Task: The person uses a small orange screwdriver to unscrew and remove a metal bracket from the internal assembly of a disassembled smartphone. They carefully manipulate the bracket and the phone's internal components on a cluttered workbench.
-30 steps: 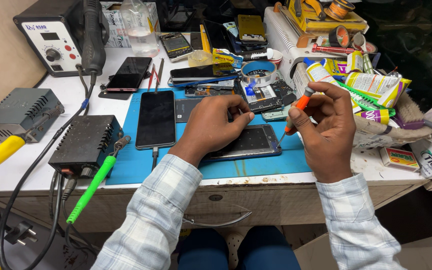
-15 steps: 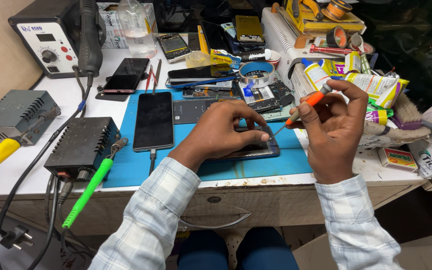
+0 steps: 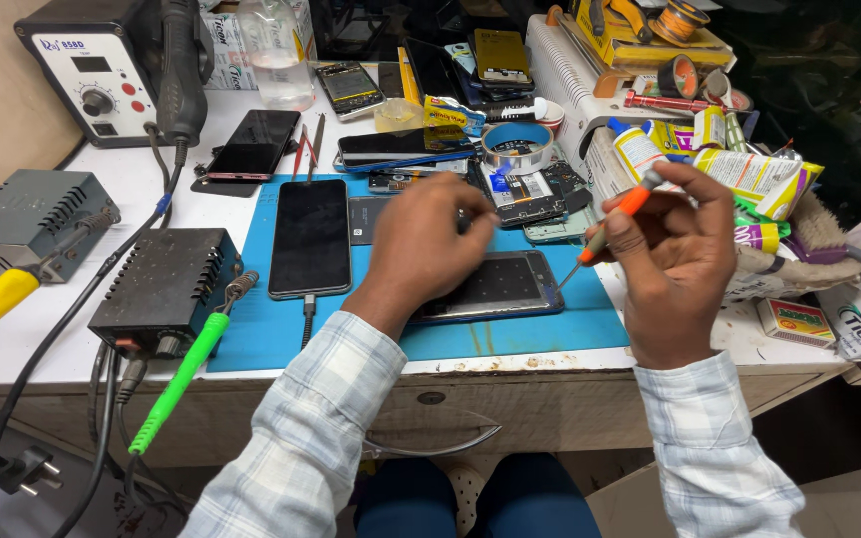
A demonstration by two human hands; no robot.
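On the blue mat (image 3: 251,339), the left hand (image 3: 430,244) presses the opened phone (image 3: 495,287); the right hand (image 3: 675,254) pinches an orange screwdriver (image 3: 610,224) just beside it.

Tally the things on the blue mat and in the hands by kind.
Whole phones lying screen-up: 1
Opened phones under the left hand: 1
Bare phone boards and frames at the mat's far edge: 1 cluster
Screwdrivers with an orange grip, in the right hand: 1
Total: 4
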